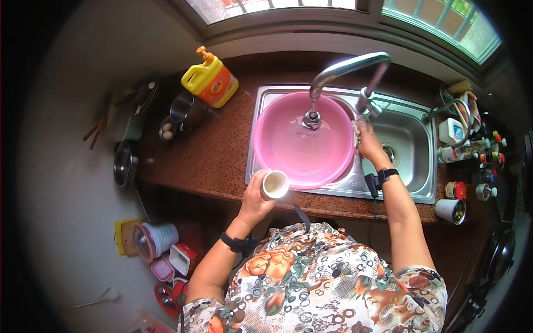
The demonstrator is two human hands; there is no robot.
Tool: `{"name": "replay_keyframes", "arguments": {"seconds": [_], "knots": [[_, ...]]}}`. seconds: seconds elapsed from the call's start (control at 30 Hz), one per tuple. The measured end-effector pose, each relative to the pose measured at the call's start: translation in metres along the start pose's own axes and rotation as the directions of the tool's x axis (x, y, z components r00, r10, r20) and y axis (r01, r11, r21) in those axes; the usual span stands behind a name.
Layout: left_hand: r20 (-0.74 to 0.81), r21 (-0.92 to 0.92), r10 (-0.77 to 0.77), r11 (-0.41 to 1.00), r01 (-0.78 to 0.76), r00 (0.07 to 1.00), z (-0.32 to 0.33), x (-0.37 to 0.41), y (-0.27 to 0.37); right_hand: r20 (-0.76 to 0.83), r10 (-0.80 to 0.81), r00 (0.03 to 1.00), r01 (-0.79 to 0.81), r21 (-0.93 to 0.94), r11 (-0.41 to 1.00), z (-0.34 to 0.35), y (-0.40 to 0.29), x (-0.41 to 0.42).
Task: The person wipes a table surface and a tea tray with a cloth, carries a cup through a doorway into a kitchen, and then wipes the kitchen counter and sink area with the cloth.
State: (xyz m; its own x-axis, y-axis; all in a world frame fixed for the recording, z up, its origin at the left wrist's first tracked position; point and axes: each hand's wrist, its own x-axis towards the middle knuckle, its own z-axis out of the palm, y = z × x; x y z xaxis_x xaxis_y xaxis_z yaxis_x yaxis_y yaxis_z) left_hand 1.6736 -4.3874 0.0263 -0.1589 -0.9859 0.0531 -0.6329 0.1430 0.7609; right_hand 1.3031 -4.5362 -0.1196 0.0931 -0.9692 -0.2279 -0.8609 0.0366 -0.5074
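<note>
My left hand (257, 199) is closed around a pale cup (275, 184) at the front edge of the counter, its mouth facing up. A pink plastic basin (266, 158) with some water in it sits in the left bowl of a stainless steel sink (429, 175). On the strip between the two bowls, my right hand (368, 139) grips a wet-looking pale cloth (357, 137) beside the basin's right rim. The chrome faucet (349, 68) arches over the basin, its nozzle above the water. Whether water is running I cannot tell.
A yellow detergent jug (212, 81), a dark metal pot (187, 109) and a bowl with eggs (167, 131) stand left on the speckled counter (208, 158). Several bottles and jars, among them a red-lidded jar (455, 190), and a white cup (449, 211) line the right side.
</note>
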Motion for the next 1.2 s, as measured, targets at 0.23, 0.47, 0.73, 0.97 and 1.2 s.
{"name": "replay_keyframes", "arguments": {"seconds": [0.23,0.47,0.73,0.97,1.2], "knots": [[-0.024,-0.02,0.051,0.998,-0.052,0.998,-0.016,-0.007,-0.022,0.08,-0.044,0.996,0.05,-0.072,0.996,-0.017,-0.024,-0.086],[0.138,-0.026,0.072,0.997,-0.069,0.988,-0.028,0.012,-0.036,0.26,-0.027,0.965,0.066,-0.143,0.988,-0.036,-0.065,-0.164],[0.269,0.01,0.233,0.97,-0.244,0.935,-0.021,0.036,-0.042,0.316,0.042,0.948,0.025,-0.206,0.978,-0.034,-0.09,-0.202],[0.343,-0.001,0.263,0.96,-0.28,0.902,0.004,0.053,-0.028,0.055,-0.228,0.972,0.233,-0.113,0.966,-0.06,-0.172,-0.191],[0.346,-0.084,0.214,0.977,-0.197,0.914,0.014,0.057,-0.01,0.197,-0.432,0.88,0.436,0.025,0.9,-0.028,-0.177,-0.157]]}}
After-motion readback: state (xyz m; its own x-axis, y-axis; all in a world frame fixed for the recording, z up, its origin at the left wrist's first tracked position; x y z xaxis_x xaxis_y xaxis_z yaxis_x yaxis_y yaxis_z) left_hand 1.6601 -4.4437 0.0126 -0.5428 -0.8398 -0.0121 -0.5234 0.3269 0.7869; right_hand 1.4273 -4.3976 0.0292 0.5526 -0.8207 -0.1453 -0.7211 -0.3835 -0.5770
